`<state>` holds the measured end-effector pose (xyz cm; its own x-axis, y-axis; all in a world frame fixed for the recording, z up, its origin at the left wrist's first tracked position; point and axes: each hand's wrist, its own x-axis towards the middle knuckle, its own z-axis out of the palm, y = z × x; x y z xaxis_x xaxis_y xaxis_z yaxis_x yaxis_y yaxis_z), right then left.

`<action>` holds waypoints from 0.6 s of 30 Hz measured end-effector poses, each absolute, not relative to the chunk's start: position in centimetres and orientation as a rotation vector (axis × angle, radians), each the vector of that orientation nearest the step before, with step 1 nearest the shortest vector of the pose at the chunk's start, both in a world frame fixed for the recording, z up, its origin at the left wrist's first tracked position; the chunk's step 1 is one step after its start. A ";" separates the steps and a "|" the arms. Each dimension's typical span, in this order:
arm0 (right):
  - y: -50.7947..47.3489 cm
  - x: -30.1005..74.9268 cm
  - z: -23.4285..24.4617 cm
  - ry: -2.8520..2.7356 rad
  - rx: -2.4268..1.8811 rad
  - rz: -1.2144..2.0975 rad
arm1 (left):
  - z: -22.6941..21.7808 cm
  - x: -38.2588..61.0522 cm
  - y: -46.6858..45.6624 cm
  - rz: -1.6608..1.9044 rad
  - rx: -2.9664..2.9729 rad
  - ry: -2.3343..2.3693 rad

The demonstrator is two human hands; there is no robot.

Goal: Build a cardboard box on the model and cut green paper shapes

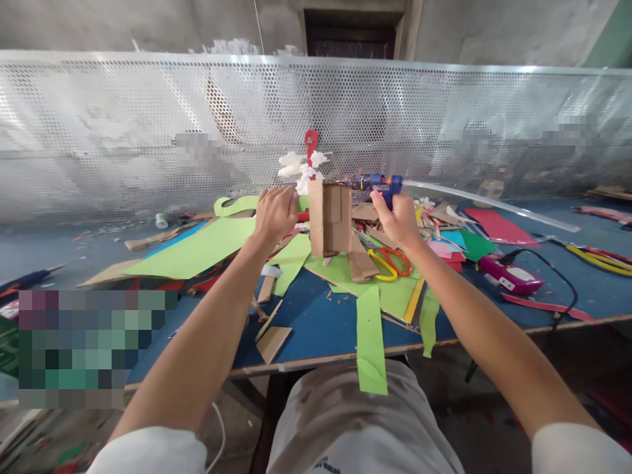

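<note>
My right hand (397,217) is wrapped around a blue glue gun (380,183), its nozzle pointing left at the top of a small cardboard box (332,220). A long clear glue stick (494,201) trails out of the gun's back. My left hand (277,212) is closed on a green paper strip (303,203). The strip's curled end (226,207) shows left of the hand, and its other end reaches the box. Behind the box stands a red shape (311,146) with white fluffy pieces (292,164) around it. My left fingertips are partly hidden.
Green sheets (197,247), cardboard scraps (273,344) and yellow and orange-handled scissors (388,264) litter the blue table (316,322). A yellow cutter (415,299) lies near the front edge. At right are a magenta box with a cord (513,275) and pliers (600,258). Perforated metal (395,118) stands behind.
</note>
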<state>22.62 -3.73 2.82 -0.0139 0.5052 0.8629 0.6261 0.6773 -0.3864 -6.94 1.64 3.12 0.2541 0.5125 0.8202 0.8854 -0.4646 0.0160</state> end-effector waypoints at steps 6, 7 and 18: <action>-4.1 22.1 2.9 -1.695 -0.907 -0.115 | 3.0 -6.6 1.5 -1.071 -2.079 -1.254; -4.2 22.0 3.0 -1.699 -0.907 -0.111 | 3.0 -6.6 1.5 -1.070 -2.085 -1.248; -4.2 22.2 2.9 -1.690 -0.935 -0.105 | 3.0 -6.7 1.4 -1.073 -2.117 -1.248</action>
<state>22.18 -4.17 2.93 -0.0385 0.5220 0.8521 0.6233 0.6791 -0.3878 -6.67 1.42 2.96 0.2857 0.5190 0.8056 0.8741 -0.4857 0.0029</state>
